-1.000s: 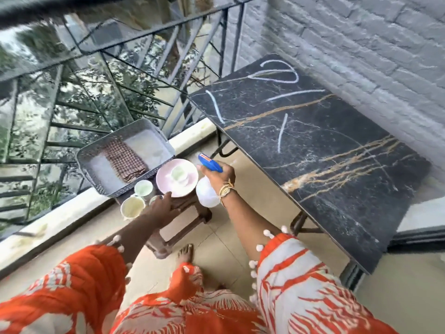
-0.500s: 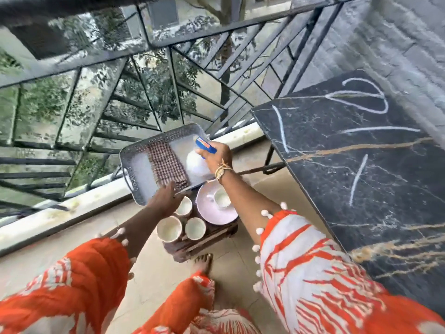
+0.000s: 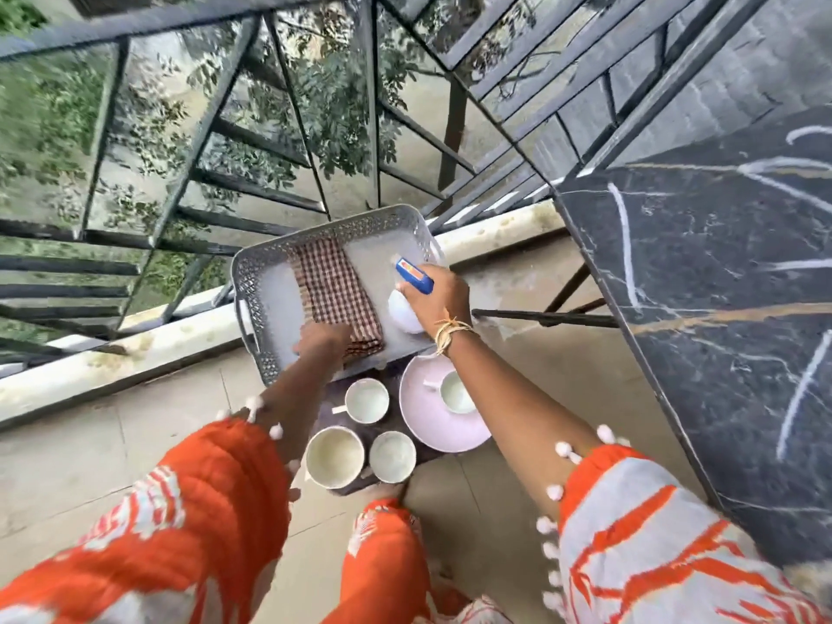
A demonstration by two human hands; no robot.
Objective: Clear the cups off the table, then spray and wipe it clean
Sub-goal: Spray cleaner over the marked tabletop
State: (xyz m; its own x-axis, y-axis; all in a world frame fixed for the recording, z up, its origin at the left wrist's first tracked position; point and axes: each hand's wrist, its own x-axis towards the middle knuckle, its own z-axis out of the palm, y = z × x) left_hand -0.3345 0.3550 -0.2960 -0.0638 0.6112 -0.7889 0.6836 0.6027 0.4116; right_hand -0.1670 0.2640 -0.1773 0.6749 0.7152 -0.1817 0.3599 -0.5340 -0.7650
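At centre frame a grey perforated tray [image 3: 252, 281] holds a folded brown checked cloth [image 3: 335, 295]. The left hand [image 3: 322, 342] lies on the cloth's lower end, fingers curled down; whether they pinch the fabric cannot be told. The right hand [image 3: 439, 297] is clamped around a white spray bottle with a blue nozzle [image 3: 412, 286], held over the tray's right part. Below the tray, three empty cups [image 3: 367, 400] [image 3: 335, 457] [image 3: 392, 457] stand close together, and a fourth cup [image 3: 457, 391] sits on a pink saucer [image 3: 423, 421]. The black marble table [image 3: 720, 308] fills the right of the frame.
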